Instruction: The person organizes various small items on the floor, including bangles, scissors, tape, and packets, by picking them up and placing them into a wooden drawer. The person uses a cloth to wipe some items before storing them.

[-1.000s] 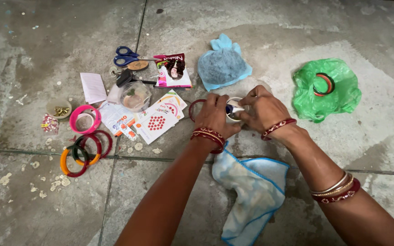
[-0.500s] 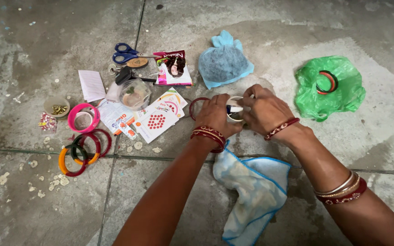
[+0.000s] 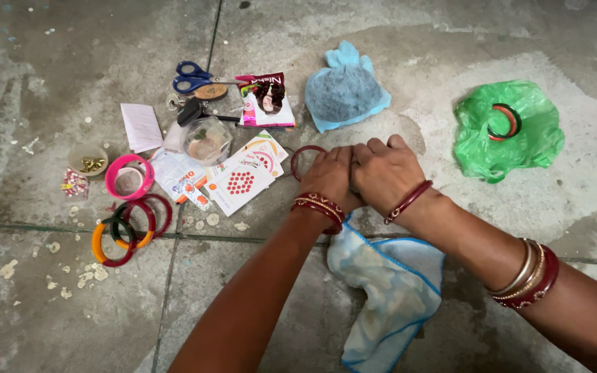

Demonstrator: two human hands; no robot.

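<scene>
My left hand (image 3: 329,176) and my right hand (image 3: 385,169) are pressed together, knuckles up, low over the concrete floor. They are closed around a small white round container, which is fully hidden under them. A dark red bangle (image 3: 303,153) lies on the floor, touching the far side of my left hand. Both wrists wear red and gold bangles. A white cloth with a blue edge (image 3: 381,290) lies crumpled just below my hands, between my forearms.
To the left lie red-dotted sticker cards (image 3: 240,183), a clear plastic cup (image 3: 205,141), a sachet (image 3: 265,100), blue scissors (image 3: 191,77), a pink ring (image 3: 128,178) and stacked bangles (image 3: 129,224). A blue fabric pouch (image 3: 345,86) sits behind; a green bag (image 3: 481,148) holding bangles lies right.
My right hand has turned over and closed on top of the white container, which showed between my fingers before. My left hand stays beside it.
</scene>
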